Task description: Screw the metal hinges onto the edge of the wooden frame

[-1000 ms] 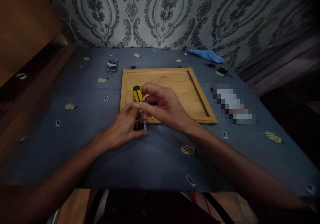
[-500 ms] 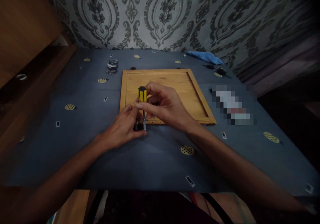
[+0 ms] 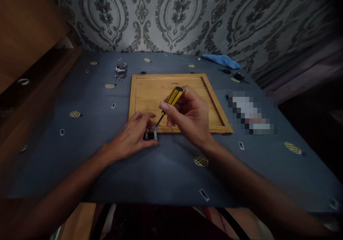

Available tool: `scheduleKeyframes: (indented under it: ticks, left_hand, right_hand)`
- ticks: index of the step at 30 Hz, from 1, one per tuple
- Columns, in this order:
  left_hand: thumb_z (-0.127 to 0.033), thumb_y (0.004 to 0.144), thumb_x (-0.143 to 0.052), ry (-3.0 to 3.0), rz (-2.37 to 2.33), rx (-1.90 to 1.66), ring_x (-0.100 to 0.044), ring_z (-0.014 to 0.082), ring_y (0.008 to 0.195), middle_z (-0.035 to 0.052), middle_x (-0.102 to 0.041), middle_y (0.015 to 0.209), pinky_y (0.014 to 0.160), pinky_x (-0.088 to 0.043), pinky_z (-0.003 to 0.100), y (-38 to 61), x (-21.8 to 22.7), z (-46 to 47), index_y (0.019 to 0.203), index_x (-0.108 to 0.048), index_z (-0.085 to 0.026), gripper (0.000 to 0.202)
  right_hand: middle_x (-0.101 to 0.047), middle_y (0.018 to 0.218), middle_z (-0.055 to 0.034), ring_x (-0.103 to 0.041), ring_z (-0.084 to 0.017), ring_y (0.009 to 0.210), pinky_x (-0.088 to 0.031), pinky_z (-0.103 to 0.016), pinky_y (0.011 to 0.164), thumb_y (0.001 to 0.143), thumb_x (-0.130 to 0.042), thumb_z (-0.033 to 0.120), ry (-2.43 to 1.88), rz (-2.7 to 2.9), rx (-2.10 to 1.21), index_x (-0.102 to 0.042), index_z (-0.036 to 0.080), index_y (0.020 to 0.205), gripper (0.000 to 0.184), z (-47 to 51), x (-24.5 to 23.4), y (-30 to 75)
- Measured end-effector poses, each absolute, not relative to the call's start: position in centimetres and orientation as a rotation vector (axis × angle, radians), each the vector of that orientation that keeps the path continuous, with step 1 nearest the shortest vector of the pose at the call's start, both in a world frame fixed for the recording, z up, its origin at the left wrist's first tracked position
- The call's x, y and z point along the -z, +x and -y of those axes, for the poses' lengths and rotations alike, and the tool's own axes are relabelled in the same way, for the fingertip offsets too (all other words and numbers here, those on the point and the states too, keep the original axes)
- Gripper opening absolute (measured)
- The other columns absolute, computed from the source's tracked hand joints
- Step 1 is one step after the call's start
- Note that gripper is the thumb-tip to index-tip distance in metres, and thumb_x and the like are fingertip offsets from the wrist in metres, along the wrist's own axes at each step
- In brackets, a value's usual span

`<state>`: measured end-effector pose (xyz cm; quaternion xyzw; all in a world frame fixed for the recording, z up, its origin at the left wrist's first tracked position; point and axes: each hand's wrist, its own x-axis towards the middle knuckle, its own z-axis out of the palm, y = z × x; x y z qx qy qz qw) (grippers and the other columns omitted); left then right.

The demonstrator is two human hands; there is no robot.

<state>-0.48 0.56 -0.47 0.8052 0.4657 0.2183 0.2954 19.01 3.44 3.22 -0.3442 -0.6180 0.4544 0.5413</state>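
Observation:
A wooden framed panel (image 3: 154,93), like a small cabinet door, lies flat on the table. At its near left corner sits a small metal hinge (image 3: 153,135). My left hand (image 3: 131,134) grips this hinge, thumb on the near side and fingers on the far side, partly covering it. In my right hand (image 3: 191,116) is a screwdriver (image 3: 174,96) with a yellow and black handle. It leans to the right, and its tip is at the top of the hinge; whether it sits in a screw cannot be made out.
Several metal pieces (image 3: 121,70) lie in a pile at the back left. A blue cloth (image 3: 221,60) and a dark tool-like object (image 3: 233,73) lie at the back right. A blurred-out item (image 3: 250,113) is right of the panel. A patterned cloth (image 3: 93,168) covers the table.
The screwdriver has gone from upright to slanted, its handle swinging right. My right hand has shifted right with it, away from my left fingers. My left hand stays on the hinge.

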Motion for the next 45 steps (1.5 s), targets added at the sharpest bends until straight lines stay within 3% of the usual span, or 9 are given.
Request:
scheduleKeyframes:
  ticks: [12,16,20,24,31,37,41,45]
  left_hand:
    - [-0.029,0.083,-0.084,2.158,-1.228,-0.587,-0.063,0.0299,0.116,0.0043,-0.067,0.112,0.1,-0.055,0.046,-0.4,0.4,-0.5,0.137,-0.048,-0.025,0.065]
    - [-0.03,0.082,-0.085,2.167,-1.227,-0.567,-0.062,0.0299,0.113,0.0046,-0.066,0.11,0.097,-0.055,0.045,-0.4,0.3,-0.6,0.129,-0.051,-0.024,0.058]
    - [-0.031,0.081,-0.084,2.158,-1.253,-0.579,-0.062,0.0301,0.112,0.0045,-0.064,0.11,0.095,-0.055,0.044,-0.4,0.4,-0.6,0.12,-0.053,-0.024,0.05]
    - [-0.033,0.082,-0.083,2.174,-1.238,-0.602,-0.062,0.0304,0.111,0.0038,-0.065,0.108,0.095,-0.055,0.045,-0.3,0.7,-0.7,0.109,-0.052,-0.025,0.042]
    - [-0.034,0.081,-0.084,2.187,-1.256,-0.601,-0.061,0.0305,0.111,0.0047,-0.065,0.11,0.096,-0.055,0.046,-0.4,0.8,-0.7,0.112,-0.049,-0.024,0.048]
    - [-0.031,0.083,-0.082,2.194,-1.217,-0.616,-0.061,0.0284,0.109,0.0029,-0.065,0.107,0.094,-0.054,0.043,-0.4,0.8,-0.6,0.107,-0.051,-0.024,0.039]
    - [-0.03,0.084,-0.082,2.191,-1.206,-0.63,-0.061,0.027,0.106,0.0019,-0.065,0.104,0.092,-0.054,0.041,-0.4,0.8,-0.6,0.109,-0.052,-0.024,0.04]
    - [-0.03,0.083,-0.083,2.181,-1.219,-0.611,-0.062,0.0278,0.109,0.0024,-0.065,0.107,0.093,-0.054,0.042,-0.4,0.7,-0.6,0.113,-0.052,-0.025,0.043]
  right_hand:
    - [-0.057,0.073,0.0066,-0.053,-0.007,0.046,-0.046,-0.022,0.039,0.08,-0.088,0.054,-0.827,1.481,-1.126,-0.052,0.025,0.081,0.047,-3.4,-2.4,18.8]
    - [-0.059,0.079,0.0049,-0.057,-0.008,0.05,-0.05,-0.024,0.043,0.081,-0.087,0.055,-0.82,1.521,-1.173,-0.054,0.025,0.084,0.045,-3.4,-2.6,19.1]
    - [-0.061,0.079,0.004,-0.065,-0.011,0.056,-0.054,-0.025,0.052,0.093,-0.076,0.055,-0.726,1.658,-1.215,-0.06,0.024,0.094,0.034,-3.7,-3.2,19.3]
    - [-0.063,0.079,0.0053,-0.062,-0.008,0.053,-0.053,-0.023,0.05,0.092,-0.077,0.052,-0.667,1.719,-1.264,-0.062,0.024,0.094,0.032,-4.5,-3.4,18.5]
    - [-0.061,0.08,0.0064,-0.06,-0.006,0.045,-0.048,-0.021,0.041,0.089,-0.081,0.051,-0.612,1.715,-1.304,-0.057,0.022,0.092,0.038,-6.0,-2.8,17.2]
    - [-0.053,0.08,0.0078,-0.061,-0.005,0.046,-0.047,-0.019,0.039,0.085,-0.086,0.048,-0.603,1.684,-1.359,-0.05,0.023,0.086,0.044,-5.7,-3.5,17.9]
    - [-0.059,0.08,0.0058,-0.063,-0.005,0.051,-0.052,-0.02,0.048,0.093,-0.078,0.049,-0.58,1.774,-1.361,-0.055,0.02,0.086,0.037,-5.7,-4.1,18.7]
    - [-0.06,0.074,0.0056,-0.061,-0.007,0.051,-0.049,-0.021,0.047,0.091,-0.08,0.049,-0.576,1.79,-1.302,-0.059,0.019,0.084,0.038,-5.9,-4.1,18.9]
